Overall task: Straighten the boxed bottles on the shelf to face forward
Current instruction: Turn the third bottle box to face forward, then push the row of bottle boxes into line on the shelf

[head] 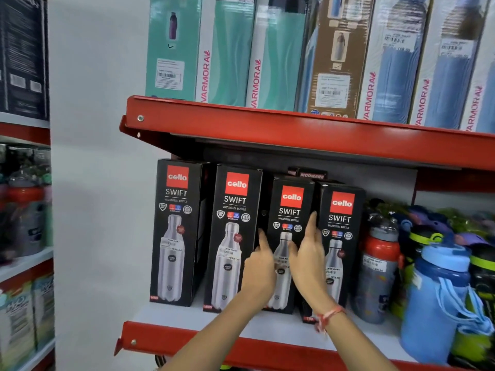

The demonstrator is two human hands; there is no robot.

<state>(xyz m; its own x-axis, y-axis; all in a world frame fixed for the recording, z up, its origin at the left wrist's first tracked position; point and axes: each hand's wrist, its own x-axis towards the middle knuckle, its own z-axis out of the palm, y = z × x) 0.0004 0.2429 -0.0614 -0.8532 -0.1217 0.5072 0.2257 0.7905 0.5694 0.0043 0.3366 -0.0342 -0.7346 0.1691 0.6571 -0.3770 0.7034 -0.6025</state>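
Note:
Several black bottle boxes stand in a row on the red-edged shelf, all with their fronts showing. The third box sits between my hands. My left hand presses its left edge, fingers slipped into the gap beside the second box. My right hand lies flat along its right edge, fingers pointing up, next to the fourth box. The first box stands apart at the left. My hands and wrists hide the lower part of the third box.
Loose red, blue and green bottles crowd the shelf right of the boxes. The upper red shelf carries tall teal, brown and blue boxes. A small dark box stands behind the row. A white wall and another rack lie left.

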